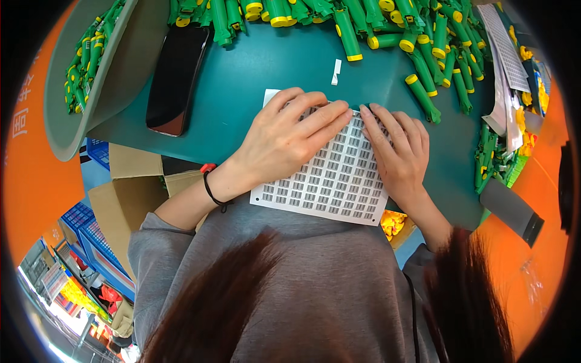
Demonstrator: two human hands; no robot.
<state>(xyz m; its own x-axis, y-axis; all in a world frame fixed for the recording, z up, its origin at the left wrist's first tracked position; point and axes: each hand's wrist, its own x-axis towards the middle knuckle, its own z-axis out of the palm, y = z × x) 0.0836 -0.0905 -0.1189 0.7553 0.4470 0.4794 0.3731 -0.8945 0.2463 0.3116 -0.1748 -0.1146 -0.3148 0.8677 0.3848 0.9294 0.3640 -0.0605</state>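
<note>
A white sheet of small printed labels (pixel 330 175) lies tilted between my hands, its near edge against my grey top and its far edge over the green table. My left hand (pixel 290 136) reaches across its upper left part, fingers bent together around the far edge. On the right side, my right hand (pixel 399 151) grips the sheet with its fingers bent over the face. Both thumbs are hidden. The fingertips of the two hands nearly meet at the far edge. Just beyond them is a small torn white paper strip (pixel 336 71).
Many green and yellow plastic tubes (pixel 348 36) are heaped along the far side. A black phone (pixel 178 78) lies at left, beside a grey-green bin (pixel 124 66) of similar parts. Cardboard boxes (pixel 127 206) stand below left. More label sheets (pixel 505 54) are at far right.
</note>
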